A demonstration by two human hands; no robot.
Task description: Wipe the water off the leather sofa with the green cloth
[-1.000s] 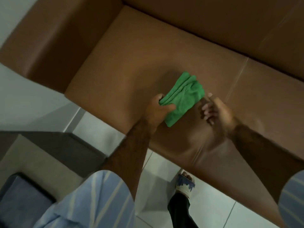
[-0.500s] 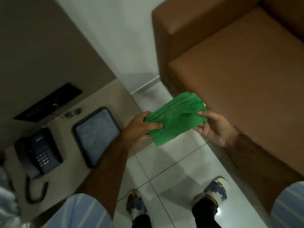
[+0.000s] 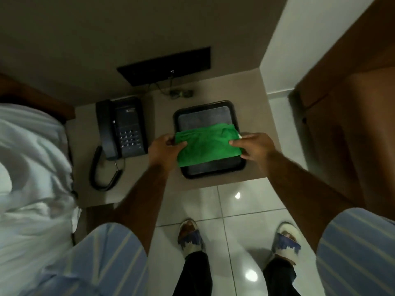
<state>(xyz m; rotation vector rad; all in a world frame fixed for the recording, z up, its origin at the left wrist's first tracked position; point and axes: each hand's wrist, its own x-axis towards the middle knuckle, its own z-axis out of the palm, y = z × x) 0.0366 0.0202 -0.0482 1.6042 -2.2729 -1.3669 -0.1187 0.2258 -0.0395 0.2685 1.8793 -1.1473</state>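
The folded green cloth (image 3: 206,145) is stretched between both hands over a black tray (image 3: 213,174) on a low beige table. My left hand (image 3: 165,147) pinches the cloth's left edge. My right hand (image 3: 253,146) pinches its right edge. Whether the cloth rests on the tray or hangs just above it, I cannot tell. The brown leather sofa (image 3: 350,116) shows only as an armrest and side at the right edge of the view. Its seat is out of sight.
A black desk phone (image 3: 121,128) with a coiled cord lies left of the tray. A black wall panel (image 3: 164,66) with a cable sits behind. White bedding (image 3: 32,178) fills the left side. My slippered feet (image 3: 190,238) stand on glossy white tiles.
I have turned left from the sofa seat to the low table. The cloth, first in my left hand alone, is now held by both hands over the tray.
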